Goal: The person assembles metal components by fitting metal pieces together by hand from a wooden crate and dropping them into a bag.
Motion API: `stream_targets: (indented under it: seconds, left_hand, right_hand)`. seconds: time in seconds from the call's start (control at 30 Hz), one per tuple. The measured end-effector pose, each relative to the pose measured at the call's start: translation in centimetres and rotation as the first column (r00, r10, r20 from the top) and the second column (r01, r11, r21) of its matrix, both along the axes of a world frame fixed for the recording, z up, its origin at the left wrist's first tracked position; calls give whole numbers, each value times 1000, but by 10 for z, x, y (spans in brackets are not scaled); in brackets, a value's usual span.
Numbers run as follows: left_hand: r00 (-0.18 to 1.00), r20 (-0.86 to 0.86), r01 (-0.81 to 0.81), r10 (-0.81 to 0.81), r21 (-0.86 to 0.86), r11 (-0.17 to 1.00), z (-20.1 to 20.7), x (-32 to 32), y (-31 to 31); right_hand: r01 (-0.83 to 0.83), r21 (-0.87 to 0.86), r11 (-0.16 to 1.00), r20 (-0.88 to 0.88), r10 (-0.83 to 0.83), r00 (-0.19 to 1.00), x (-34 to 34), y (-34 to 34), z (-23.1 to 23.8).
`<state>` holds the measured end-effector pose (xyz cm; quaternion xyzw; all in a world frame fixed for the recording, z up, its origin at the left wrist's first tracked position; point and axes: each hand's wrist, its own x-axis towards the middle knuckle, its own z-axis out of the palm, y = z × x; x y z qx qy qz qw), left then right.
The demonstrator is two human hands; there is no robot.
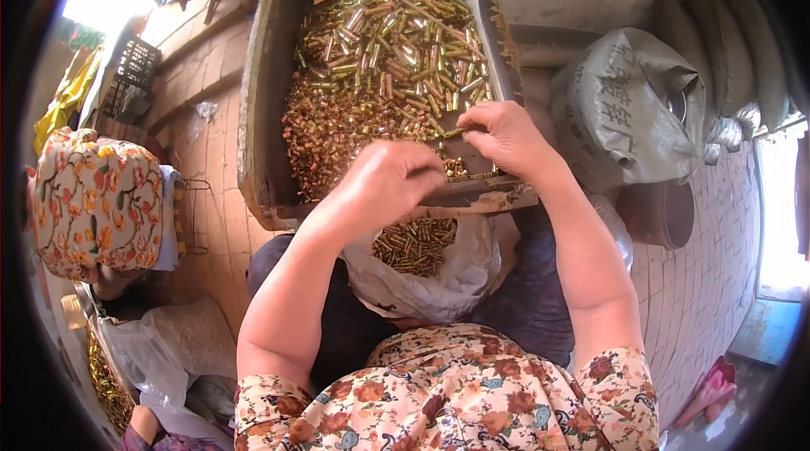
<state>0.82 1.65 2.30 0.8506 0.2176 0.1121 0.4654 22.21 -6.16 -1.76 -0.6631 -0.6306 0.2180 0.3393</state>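
Note:
A wooden tray [253, 105] in front of me holds a heap of thin gold and copper-coloured metal tubes [384, 42]. Shorter copper-coloured pieces [325, 143] are piled along its near left side. Over the tray's near right corner, my right hand [510, 143] pinches a slim gold tube [452, 134] at its fingertips. Beside it, my left hand [390, 177] is closed, its fingers curled in and turned toward the right hand; what they hold is hidden. A few small gold pieces [456, 168] lie between the hands.
Between my knees an open white bag [477, 274] contains many gold tubes [413, 244]. To the right stand a grey woven sack [624, 113] and a brown bucket [662, 215]. Floral cloth [97, 198] and a black crate [131, 71] are at the left. Someone's arm [143, 426] shows lower left.

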Motion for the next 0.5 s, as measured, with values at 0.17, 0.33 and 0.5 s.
stream_targets:
  seconds: [0.17, 0.33, 0.5]
  left_hand:
    - [992, 4, -123, 127, 290, 949, -17, 26, 13]
    - [976, -180, -17, 121, 493, 870, -42, 46, 15]
    - [971, -231, 102, 56, 617, 780, -58, 57, 17]
  right_hand:
    - [-29, 28, 999, 419, 15, 908, -4, 12, -13]
    - [-30, 31, 999, 512, 10, 859, -6, 14, -17]
    - [-36, 36, 999, 532, 11, 847, -5, 15, -19]
